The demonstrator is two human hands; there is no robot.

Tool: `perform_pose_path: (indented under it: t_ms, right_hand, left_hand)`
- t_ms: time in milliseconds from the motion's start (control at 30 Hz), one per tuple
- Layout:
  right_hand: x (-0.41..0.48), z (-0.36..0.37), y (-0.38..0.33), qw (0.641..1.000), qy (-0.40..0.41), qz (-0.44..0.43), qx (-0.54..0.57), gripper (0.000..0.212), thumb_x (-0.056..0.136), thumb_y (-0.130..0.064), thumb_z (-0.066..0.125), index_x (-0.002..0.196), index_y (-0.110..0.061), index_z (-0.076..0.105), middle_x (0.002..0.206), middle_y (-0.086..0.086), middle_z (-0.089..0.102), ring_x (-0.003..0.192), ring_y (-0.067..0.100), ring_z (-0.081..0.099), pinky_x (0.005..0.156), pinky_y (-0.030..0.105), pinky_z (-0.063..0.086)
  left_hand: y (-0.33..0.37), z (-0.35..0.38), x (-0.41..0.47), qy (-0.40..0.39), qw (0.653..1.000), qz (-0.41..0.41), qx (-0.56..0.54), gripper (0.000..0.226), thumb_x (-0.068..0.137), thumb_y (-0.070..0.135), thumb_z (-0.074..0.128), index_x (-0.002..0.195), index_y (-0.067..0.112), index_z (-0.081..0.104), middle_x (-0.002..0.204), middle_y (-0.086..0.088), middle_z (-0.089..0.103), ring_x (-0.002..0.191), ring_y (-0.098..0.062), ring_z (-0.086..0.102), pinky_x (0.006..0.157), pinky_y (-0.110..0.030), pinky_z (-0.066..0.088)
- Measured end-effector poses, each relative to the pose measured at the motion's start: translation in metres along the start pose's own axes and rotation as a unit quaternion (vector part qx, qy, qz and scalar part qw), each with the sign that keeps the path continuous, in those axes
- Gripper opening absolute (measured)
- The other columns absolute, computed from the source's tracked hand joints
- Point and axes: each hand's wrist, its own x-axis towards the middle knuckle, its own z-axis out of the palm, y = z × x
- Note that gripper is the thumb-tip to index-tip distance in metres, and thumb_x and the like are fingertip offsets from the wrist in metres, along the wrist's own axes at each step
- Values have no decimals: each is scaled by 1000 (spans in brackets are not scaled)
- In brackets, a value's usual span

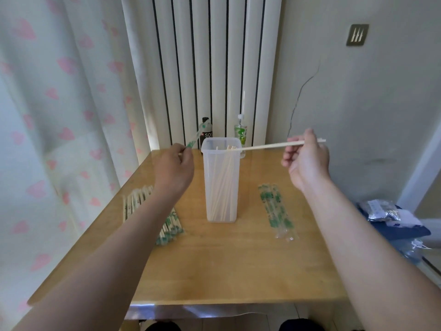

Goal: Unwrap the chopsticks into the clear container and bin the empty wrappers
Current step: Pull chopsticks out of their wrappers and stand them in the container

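A tall clear container (220, 206) stands mid-table with several bare chopsticks inside. My right hand (306, 158) pinches a bare pair of chopsticks (267, 146), held almost level, its tip over the container's rim. My left hand (175, 163) pinches an empty green-printed wrapper (196, 137), which sticks up and to the right, left of the container. A pile of wrapped chopsticks (148, 211) lies on the table's left side, partly hidden by my left forearm. A few empty wrappers (278, 211) lie right of the container.
The wooden table (226, 263) stands against a ribbed radiator. A dark bottle (207, 131) and a clear bottle with a green label (241, 132) stand at the table's back edge. A curtain hangs at left. Bags and blue cloth (393, 223) lie at right.
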Motion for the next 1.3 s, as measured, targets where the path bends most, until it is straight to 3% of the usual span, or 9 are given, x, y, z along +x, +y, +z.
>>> perform_pose_path:
  t_ms: [200, 400, 533, 700, 833, 900, 1033, 1167, 1300]
  right_hand:
    - [29, 55, -21, 982, -21, -91, -165, 52, 108, -41, 39, 76, -8, 63, 55, 3, 55, 43, 16, 48, 43, 26, 39]
    - [36, 92, 15, 921, -107, -103, -360, 57, 106, -45, 40, 79, -4, 68, 62, 5, 57, 50, 18, 50, 52, 29, 40]
    - [42, 101, 30, 861, -164, -69, -477, 50, 102, -47, 48, 86, -3, 67, 65, -1, 50, 55, 18, 44, 53, 28, 29]
    - [49, 96, 32, 863, -154, -64, -478, 56, 100, -41, 51, 111, 13, 62, 75, 7, 47, 59, 19, 40, 56, 28, 28]
    - [45, 80, 25, 880, -152, -78, -442, 35, 98, -23, 51, 93, 10, 64, 69, 7, 40, 53, 18, 32, 50, 24, 26]
    - [40, 70, 19, 894, -140, -99, -413, 35, 99, -19, 50, 99, 14, 62, 67, 6, 39, 52, 15, 33, 51, 25, 28]
    - [14, 47, 3, 910, -178, -119, -355, 27, 101, -23, 53, 84, -11, 71, 57, -5, 48, 49, 10, 42, 52, 25, 34]
    - [0, 18, 2, 893, -288, -76, -338, 32, 101, -30, 59, 90, -2, 69, 63, 4, 52, 48, 12, 43, 41, 20, 32]
    - [4, -10, 11, 896, -280, -45, -341, 24, 96, -20, 69, 82, 0, 66, 60, 3, 54, 47, 13, 42, 39, 19, 30]
  left_hand:
    - [-1, 3, 3, 1, 1000, -11, -27, 24, 105, 27, 42, 99, 15, 62, 73, -5, 61, 55, -15, 47, 40, -18, 32]
    - [-12, -2, 5, -10, 999, -6, -50, 23, 105, 24, 44, 97, 13, 63, 72, -4, 60, 56, -14, 47, 43, -19, 35]
    - [-18, -4, 3, -40, 997, -23, -69, 22, 105, 25, 45, 96, 16, 63, 74, -6, 62, 61, -16, 51, 53, -31, 40]
    - [-16, 2, -1, -68, 995, -20, -77, 21, 105, 26, 45, 92, 21, 61, 82, -14, 68, 66, -17, 54, 60, -31, 44]
    - [-11, 12, -8, -92, 990, -30, -106, 20, 104, 27, 46, 99, 19, 64, 84, -13, 68, 70, -16, 60, 68, -37, 52]
    - [-6, 19, -13, -108, 986, -38, -124, 20, 104, 25, 47, 102, 17, 65, 83, -7, 68, 71, -13, 62, 64, -33, 55]
    - [8, 38, -26, -147, 971, -64, -176, 22, 104, 22, 46, 99, 16, 67, 78, -6, 67, 65, -13, 60, 56, -22, 45]
    - [25, 63, -37, -193, 951, -95, -222, 25, 105, 21, 45, 101, 11, 67, 71, -4, 65, 61, -18, 57, 55, -28, 44]
    - [39, 92, -52, -229, 934, -111, -252, 24, 105, 20, 46, 98, 9, 66, 71, -8, 62, 61, -22, 56, 51, -27, 44]
